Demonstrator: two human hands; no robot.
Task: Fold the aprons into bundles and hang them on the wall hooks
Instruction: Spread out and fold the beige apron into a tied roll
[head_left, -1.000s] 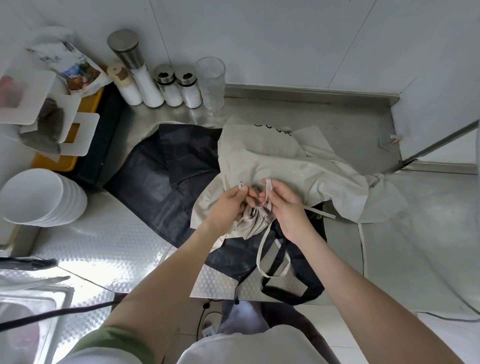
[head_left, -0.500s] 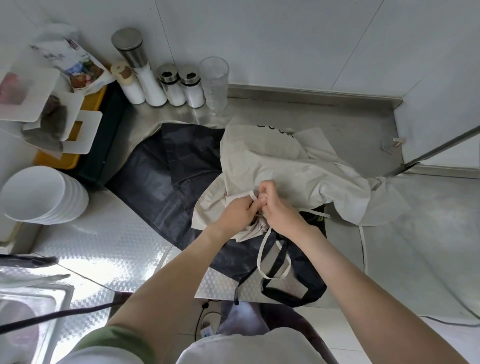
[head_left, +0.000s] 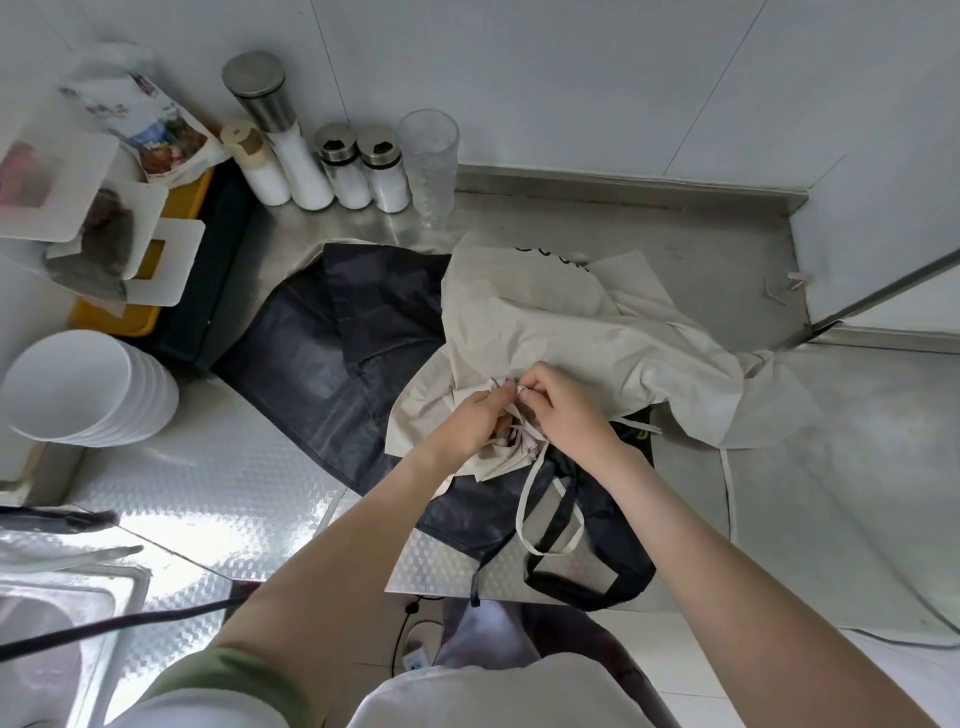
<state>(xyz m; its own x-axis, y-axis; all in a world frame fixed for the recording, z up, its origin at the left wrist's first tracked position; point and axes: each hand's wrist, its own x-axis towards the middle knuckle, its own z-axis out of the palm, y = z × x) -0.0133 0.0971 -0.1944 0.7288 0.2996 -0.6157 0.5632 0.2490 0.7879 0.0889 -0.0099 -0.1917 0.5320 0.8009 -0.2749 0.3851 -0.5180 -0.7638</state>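
While left hand and right hand pinch the tie of the beige apron, bunched on the bench over the black apron, cinch it snug, keep the loop free.

Seen from above, the person wears a white top across the chest. At near left, the short left sleeve ends in an olive-green band, with white cloth behind it. Both forearms are bare down to the left hand and right hand.
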